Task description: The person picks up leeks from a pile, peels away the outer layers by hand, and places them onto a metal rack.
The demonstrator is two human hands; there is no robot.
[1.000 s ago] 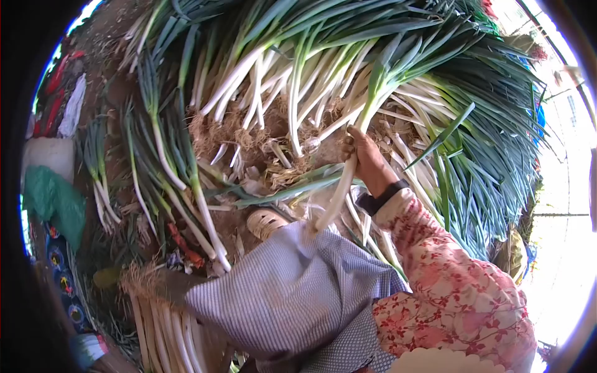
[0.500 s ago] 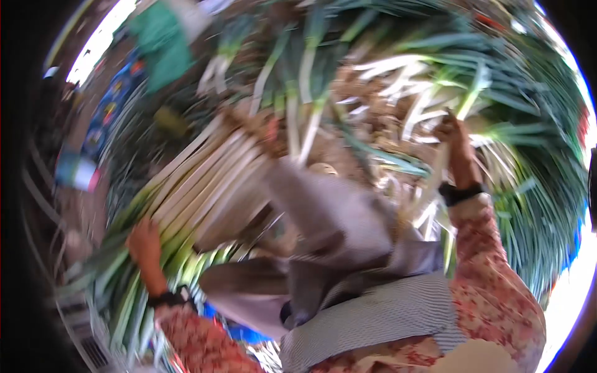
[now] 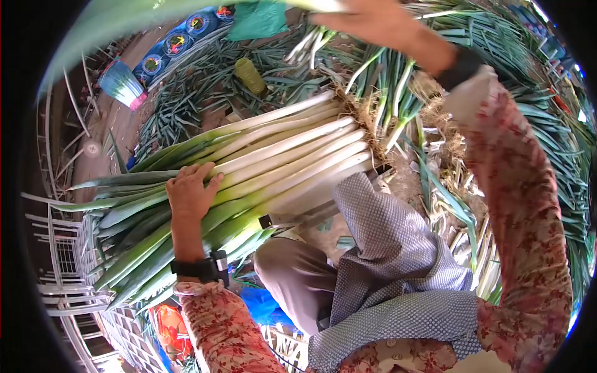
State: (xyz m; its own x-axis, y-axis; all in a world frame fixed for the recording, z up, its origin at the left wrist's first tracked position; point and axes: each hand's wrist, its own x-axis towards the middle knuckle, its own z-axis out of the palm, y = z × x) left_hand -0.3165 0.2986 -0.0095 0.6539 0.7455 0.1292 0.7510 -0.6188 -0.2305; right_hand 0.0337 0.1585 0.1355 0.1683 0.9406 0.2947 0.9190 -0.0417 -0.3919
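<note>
Several leeks (image 3: 292,146) lie side by side in a row, white shafts and roots to the right and green leaves to the left. My left hand (image 3: 191,189) is on top of this row, its fingers bent over the green part of the shafts and its thumb to the right. High at the top edge, my right hand (image 3: 367,22) is closed round the pale end of another leek (image 3: 186,13). That leek stretches leftward close to the camera, blurred and partly cut off by the frame. The fingertips of my right hand are partly out of view.
Loose leeks (image 3: 388,87) and a large heap of leeks (image 3: 535,81) lie ahead and right. Cut leaves (image 3: 186,115) cover the ground around a yellow-green container (image 3: 250,76). Metal racks (image 3: 68,261) stand at left. A green bag (image 3: 258,22) lies at the back.
My right hand has risen from the heap at right to the top middle, carrying a leek leftward. My left hand stays on the row of leeks, and the view has turned left.
</note>
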